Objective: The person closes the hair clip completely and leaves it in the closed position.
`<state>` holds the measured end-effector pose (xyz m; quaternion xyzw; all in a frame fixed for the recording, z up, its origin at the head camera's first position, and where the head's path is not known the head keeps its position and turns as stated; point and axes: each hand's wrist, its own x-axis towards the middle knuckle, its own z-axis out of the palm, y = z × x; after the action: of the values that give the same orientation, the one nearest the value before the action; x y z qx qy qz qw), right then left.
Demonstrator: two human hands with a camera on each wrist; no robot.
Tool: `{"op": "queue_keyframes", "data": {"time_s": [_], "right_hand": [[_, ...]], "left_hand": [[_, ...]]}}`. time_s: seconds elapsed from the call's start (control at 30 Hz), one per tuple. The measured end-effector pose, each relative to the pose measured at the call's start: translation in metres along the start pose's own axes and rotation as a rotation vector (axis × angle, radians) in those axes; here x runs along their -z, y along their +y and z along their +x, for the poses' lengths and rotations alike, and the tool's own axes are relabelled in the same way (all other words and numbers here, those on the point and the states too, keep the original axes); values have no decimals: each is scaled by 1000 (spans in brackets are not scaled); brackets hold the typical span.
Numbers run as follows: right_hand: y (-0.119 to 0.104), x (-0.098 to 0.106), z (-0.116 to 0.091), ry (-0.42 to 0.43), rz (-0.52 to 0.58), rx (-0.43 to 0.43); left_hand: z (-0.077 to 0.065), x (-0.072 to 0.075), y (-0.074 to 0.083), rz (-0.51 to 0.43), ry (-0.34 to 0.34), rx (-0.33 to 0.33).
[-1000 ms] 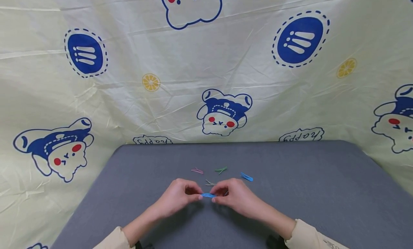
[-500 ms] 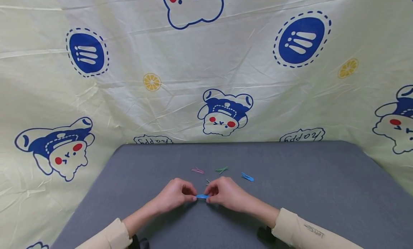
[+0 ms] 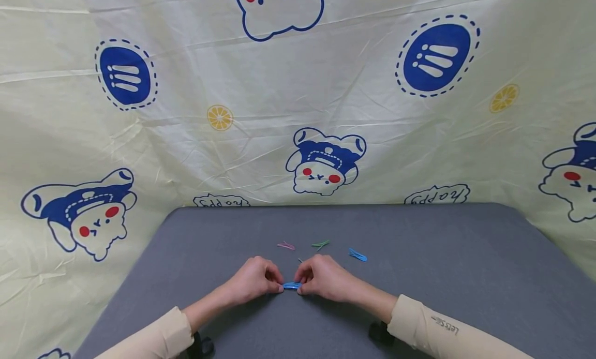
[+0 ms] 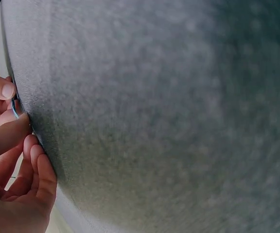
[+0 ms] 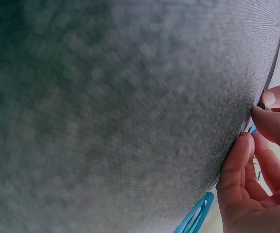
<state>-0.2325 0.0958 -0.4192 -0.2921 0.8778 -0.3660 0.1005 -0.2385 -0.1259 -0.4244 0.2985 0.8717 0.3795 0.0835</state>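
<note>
"Blue clip [image 3: 291,285] first: where do we find it?"

"We see it between the left grip [image 3: 255,281] and the right grip [image 3: 325,280]. We cannot tell whether it touches the tabletop [image 3: 442,266]."

"And how do we find the 2 grips?"

"Pinched on it: the left grip's thumb and fingers at 1 end, the right grip's at the other."

"What do we have around them?"

"Beyond the left grip's fingertips, a pink clip [image 3: 286,245]; beyond the right grip, a green clip [image 3: 320,244]; farther out to its right, a 2nd blue clip [image 3: 357,254]. Just behind the right grip we catch the tip of a thin clip [image 3: 300,260], mostly hidden."

"Past the tabletop?"

"We have a pale cloth [image 3: 186,147] printed with cartoon figures."
</note>
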Motion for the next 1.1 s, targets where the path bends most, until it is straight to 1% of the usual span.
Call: {"op": "queue_keyframes", "data": {"time_s": [0.33,0.7,0.83,0.93,1.1], "right_hand": [[1,1,0,-20,6,1],[3,0,-1,-29,16,18],[3,2,-2,-34,48,6],[2,4,-3,-34,75,-11],[-2,10,-6,-25,118,-28]], "left_hand": [[-1,-2,-4,-12,-9,20],[-3,-2,-6,-8,-15,-15],[-3,0,-5,-25,-19,-23],[-4,3,-4,-34,-19,-12],[-3,10,-4,-17,7,4]]}}
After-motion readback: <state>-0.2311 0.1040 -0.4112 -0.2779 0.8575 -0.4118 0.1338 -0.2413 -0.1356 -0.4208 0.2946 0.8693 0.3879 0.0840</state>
